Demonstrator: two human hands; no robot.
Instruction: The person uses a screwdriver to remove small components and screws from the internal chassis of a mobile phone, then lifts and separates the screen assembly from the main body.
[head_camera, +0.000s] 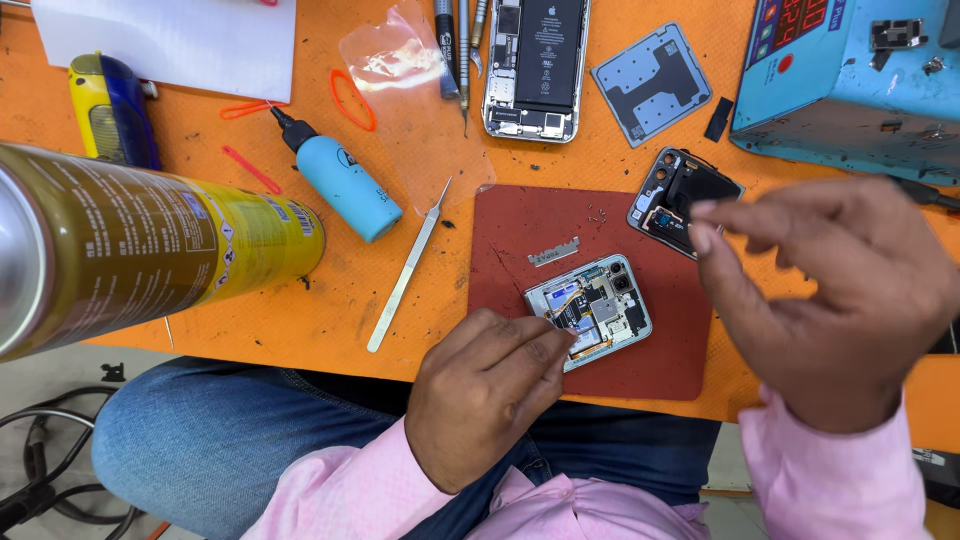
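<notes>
Your lap: blue jeans (200, 440) and pink sleeves (350, 500) fill the near edge, at 6 o'clock of the view.
Your left hand (485, 395): curled narrow, fingertips (560, 345) pressed on the near-left edge of the small opened phone (590, 310); it holds no tool that you can see.
Your right hand (830, 290): raised above the bench at 3 o'clock, fingers loosely bent, thumb and forefinger drawn close together; whether they pinch anything you cannot tell.
Opened phone: lies tilted on the dark red mat (520, 230), near the mat's middle, its boards and orange flex cable showing.
Metal strip (553, 254): a small grey piece on the mat, just beyond the phone at 11 o'clock of it.
Camera-end part (680, 195): a dark phone piece at the mat's 2 o'clock corner, partly behind your right fingertips.
Tweezers (408, 268): lie on the orange bench (420, 330) left of the mat, at 9 o'clock of it.
Spray can (130, 250): large, yellow-olive, lying across the view's 9 o'clock side, very close to the camera.
Blue bottle (340, 180): lying on its side, black nozzle pointing to 10 o'clock.
Far bench: a second opened phone (535, 65) with black battery at 12 o'clock, a grey back plate (650, 85) right of it, a blue machine (850, 80) at 2 o'clock.
</notes>
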